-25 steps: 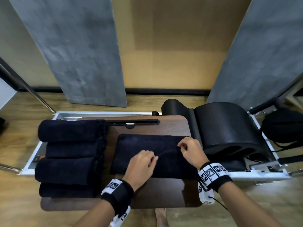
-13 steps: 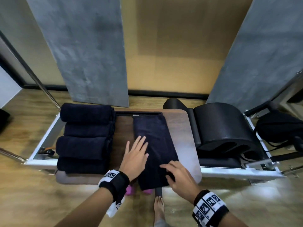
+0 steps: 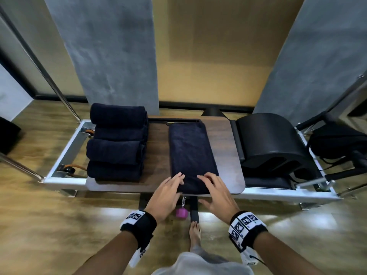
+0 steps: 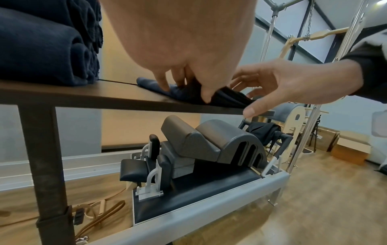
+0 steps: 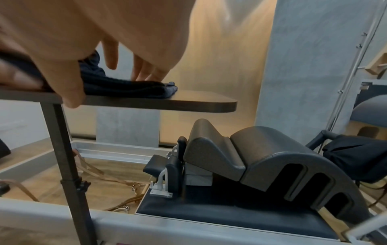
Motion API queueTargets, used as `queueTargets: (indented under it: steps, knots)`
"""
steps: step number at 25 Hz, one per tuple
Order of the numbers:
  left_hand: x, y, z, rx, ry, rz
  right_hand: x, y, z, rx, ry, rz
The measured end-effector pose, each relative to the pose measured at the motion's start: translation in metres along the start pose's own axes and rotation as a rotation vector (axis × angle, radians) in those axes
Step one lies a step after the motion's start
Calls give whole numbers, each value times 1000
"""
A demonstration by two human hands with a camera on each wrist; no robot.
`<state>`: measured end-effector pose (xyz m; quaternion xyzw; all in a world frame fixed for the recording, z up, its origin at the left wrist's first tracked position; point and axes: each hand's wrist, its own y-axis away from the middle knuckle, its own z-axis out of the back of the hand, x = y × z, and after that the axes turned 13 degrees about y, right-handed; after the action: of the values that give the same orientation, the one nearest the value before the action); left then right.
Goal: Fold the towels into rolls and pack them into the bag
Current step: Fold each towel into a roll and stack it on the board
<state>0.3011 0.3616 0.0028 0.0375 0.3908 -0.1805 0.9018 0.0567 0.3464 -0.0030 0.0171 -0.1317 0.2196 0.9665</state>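
Observation:
A dark navy towel (image 3: 190, 155) lies folded into a long strip on the brown table (image 3: 224, 145), running from the far edge to the near edge. My left hand (image 3: 170, 187) and right hand (image 3: 214, 187) both rest on its near end with fairly straight fingers. The left wrist view shows my left fingers (image 4: 165, 82) touching the towel (image 4: 226, 99) and the thumb at its near edge. The right fingers (image 5: 146, 74) lie flat on the towel (image 5: 125, 89), with the thumb hanging past the table edge. Several rolled navy towels (image 3: 117, 141) are stacked at the table's left. A black bag (image 3: 335, 141) sits far right.
A black padded arc barrel (image 3: 272, 143) stands on the silver-framed reformer (image 3: 65, 151) just right of the table. A pink weight (image 3: 180, 212) hangs under the table's near edge. My bare foot (image 3: 194, 231) is on the wooden floor below. Metal poles rise at left.
The towel, which lay crosswise a second ago, now lies lengthwise, away from me. Both hands have moved back to its near end, side by side.

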Motion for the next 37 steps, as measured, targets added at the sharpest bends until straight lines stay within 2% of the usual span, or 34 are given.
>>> queueTargets:
  steps: [4, 6, 9, 13, 15, 17, 19, 22, 25, 29, 31, 32, 35, 37]
  knots:
    - [1, 6, 11, -90, 54, -42, -3, 4, 1, -43, 37, -2]
    - [4, 4, 14, -153, 91, -15, -4, 3, 4, -62, 68, 6]
    - [14, -3, 14, -216, 123, 78, -4, -1, 10, -97, 111, 35]
    - [26, -12, 12, -253, 225, 254, -10, -14, 20, -51, -58, -16]
    - [27, -17, 9, -287, 318, 359, -13, -22, 22, -53, -72, -7]
    - [26, -22, 10, -317, 390, 472, -13, -27, 19, -87, -13, 1]
    - [25, -28, 11, -323, 384, 550, -13, -27, 14, -97, 152, -12]
    - [23, -36, 13, -332, 371, 629, -9, -24, 8, -186, 392, 54]
    - [21, -43, 15, -338, 373, 691, -3, -23, 2, -205, 461, 91]
    - [18, -52, 19, -319, 373, 739, 7, -21, -4, -199, 406, 193]
    - [15, -52, 19, -317, 372, 720, 8, -26, 0, -162, 354, 216]
    - [14, -51, 17, -330, 317, 663, 7, -32, 4, -128, 317, 203]
    - [8, -44, 10, -403, 40, 285, 6, -49, 15, -20, 205, 138]
    - [7, -43, 5, -356, -84, 95, 3, -62, 21, 30, 177, 101]
